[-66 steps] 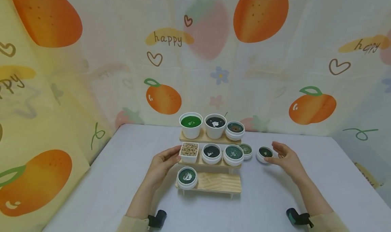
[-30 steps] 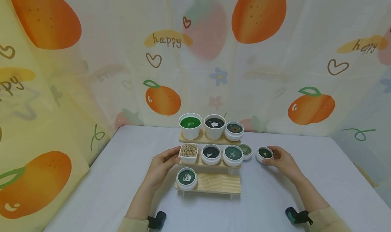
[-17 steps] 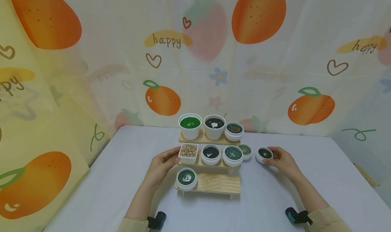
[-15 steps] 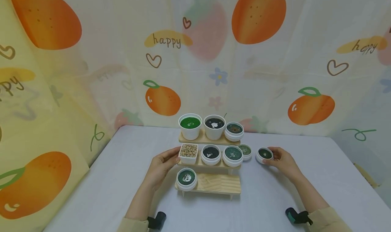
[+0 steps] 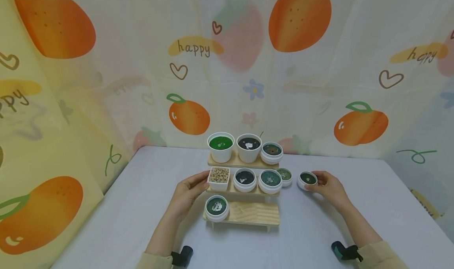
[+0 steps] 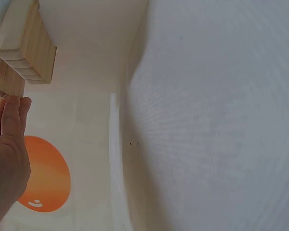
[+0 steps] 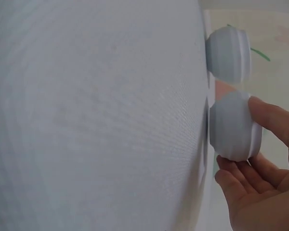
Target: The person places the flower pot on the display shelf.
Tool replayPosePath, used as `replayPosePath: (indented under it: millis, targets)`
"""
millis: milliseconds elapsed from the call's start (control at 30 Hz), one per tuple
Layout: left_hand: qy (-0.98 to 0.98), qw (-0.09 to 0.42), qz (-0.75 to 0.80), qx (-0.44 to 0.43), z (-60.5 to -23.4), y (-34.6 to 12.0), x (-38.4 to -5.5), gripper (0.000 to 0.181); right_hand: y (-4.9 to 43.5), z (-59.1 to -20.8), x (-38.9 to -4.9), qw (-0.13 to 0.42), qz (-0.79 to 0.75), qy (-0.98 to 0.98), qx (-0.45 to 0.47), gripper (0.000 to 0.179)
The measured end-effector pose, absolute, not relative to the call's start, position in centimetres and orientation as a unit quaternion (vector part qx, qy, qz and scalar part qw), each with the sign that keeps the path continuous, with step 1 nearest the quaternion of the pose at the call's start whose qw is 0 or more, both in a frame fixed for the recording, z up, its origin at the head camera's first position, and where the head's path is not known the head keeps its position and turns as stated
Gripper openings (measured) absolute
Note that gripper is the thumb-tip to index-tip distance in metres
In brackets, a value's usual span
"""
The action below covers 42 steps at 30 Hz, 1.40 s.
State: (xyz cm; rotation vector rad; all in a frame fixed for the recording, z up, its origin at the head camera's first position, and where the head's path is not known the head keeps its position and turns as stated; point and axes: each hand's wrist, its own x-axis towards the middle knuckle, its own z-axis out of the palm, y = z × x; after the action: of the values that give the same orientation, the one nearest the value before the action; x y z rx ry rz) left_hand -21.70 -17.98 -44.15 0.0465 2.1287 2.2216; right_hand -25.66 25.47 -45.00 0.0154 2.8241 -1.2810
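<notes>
In the head view, a small white round pot (image 5: 307,180) with a dark green filling stands on the table right of the wooden tiered stand (image 5: 253,212). My right hand (image 5: 331,188) holds it from the right; in the right wrist view, the thumb lies on one side of the pot (image 7: 236,126) and the fingers on the other. At the stand's left end, my left hand (image 5: 188,190) grips the middle tier, beside a square white pot (image 5: 218,178) of tan granules. The left wrist view has its fingers (image 6: 10,115) against the wood.
White pots with green or dark fillings line the stand, including two taller cups (image 5: 221,147) on the top tier. One dark green pot (image 5: 216,208) sits at the lowest tier's left end. Another small pot (image 5: 285,177) stands on the table (image 5: 244,247) close by the stand.
My right hand has come left and its thumb and fingers have drawn in around the small pot, which stays in place. My left hand has kept its hold on the stand.
</notes>
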Motion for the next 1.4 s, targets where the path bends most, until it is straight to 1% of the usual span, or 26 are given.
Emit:
replayPosePath:
  millis: [200,533,933,1400]
  targets:
    - [0.689,0.023,0.724,0.029,-44.5,-18.1,-21.7,0.055,25.5,-44.8,-25.7,0.002,-0.412,0.911,0.009,0.073]
    - [0.695,0.045,0.718,0.000,-44.0,-17.8,-21.8,0.047,25.4,-43.7,-25.6,-0.034,-0.411,0.911,0.011,0.071]
    - [0.688,0.043,0.724,0.003,-44.0,-17.9,-21.9,0.047,24.6,-41.5,-24.3,-0.036,-0.428,0.903,0.019,0.072]
    - [0.689,0.046,0.723,0.004,-44.0,-18.0,-21.8,0.048,22.8,-38.4,-21.6,-0.041,-0.508,0.860,-0.015,0.069]
